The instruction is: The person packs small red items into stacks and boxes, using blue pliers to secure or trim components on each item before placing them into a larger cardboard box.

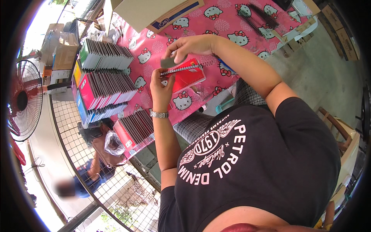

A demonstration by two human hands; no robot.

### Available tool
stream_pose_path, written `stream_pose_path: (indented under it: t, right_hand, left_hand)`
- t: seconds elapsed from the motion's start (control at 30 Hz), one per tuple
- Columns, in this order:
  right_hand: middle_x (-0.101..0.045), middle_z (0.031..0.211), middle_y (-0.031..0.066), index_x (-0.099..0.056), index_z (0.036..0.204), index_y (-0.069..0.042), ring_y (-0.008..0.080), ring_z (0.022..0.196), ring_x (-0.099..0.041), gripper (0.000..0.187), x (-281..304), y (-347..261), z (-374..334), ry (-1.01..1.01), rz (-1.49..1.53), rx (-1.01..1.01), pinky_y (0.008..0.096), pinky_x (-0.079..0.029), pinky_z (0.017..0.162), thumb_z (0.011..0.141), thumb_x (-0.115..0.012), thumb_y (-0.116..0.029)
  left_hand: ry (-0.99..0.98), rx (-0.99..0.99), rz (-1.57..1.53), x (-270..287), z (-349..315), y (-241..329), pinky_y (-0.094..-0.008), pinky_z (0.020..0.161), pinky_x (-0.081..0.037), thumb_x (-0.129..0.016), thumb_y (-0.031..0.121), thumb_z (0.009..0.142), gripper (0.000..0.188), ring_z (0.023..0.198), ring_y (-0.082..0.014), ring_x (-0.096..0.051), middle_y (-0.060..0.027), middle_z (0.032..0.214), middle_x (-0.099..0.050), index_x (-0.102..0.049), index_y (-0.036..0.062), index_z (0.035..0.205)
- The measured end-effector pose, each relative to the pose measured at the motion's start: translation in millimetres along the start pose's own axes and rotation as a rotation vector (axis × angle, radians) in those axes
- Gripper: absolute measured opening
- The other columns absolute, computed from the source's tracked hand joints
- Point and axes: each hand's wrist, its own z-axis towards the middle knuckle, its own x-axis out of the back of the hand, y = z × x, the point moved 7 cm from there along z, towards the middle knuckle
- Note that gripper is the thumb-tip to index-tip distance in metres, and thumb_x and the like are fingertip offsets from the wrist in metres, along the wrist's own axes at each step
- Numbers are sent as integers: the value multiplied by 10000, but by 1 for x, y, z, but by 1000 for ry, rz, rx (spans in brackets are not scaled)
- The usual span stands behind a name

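A red spiral notebook [188, 80] lies on the pink patterned tablecloth [145, 79]. A dark wire coil [207, 63] runs along its upper edge and sticks out past the right end. My left hand [160, 83] grips the notebook at the left end of that bound edge, thumb and fingers closed. Just above it, my right hand [189, 49] is closed on a flat dark grey piece [168, 62], whose kind I cannot make out. The grey piece sits close over the left end of the coil; whether they touch is unclear.
Stacked spiral notebooks [110, 89] stand at the left, with another red-covered row [136, 127] nearer me. A cardboard box [154, 15] is at the far side. Loose black coils [259, 17] lie far right. A fan [23, 98] and another person [89, 178] are at the left.
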Motion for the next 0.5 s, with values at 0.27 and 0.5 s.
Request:
stream_pose_path:
  t: [0.27, 0.5]
  right_hand:
    - [-659, 1154, 93, -699, 1162, -150, 278, 1173, -582, 491, 105, 34, -33, 632, -1037, -123, 382, -426, 1024, 730, -761, -375]
    - [-458, 1448, 127, -449, 1439, -186, 373, 1380, -371, 724, 58, 67, -137, 1086, -1512, 70, 543, -339, 1087, 797, -726, -374]
  left_hand:
    - [43, 86, -65, 1, -1, 7, -237, 736, -505, -694, 71, 907, 226, 826, -90, -622, -48, 944, -654, -582, -4, 1088]
    - [196, 172, -475, 5, -19, -16, -250, 730, -541, -638, 58, 952, 228, 801, -118, -656, -61, 943, -672, -613, -55, 1148]
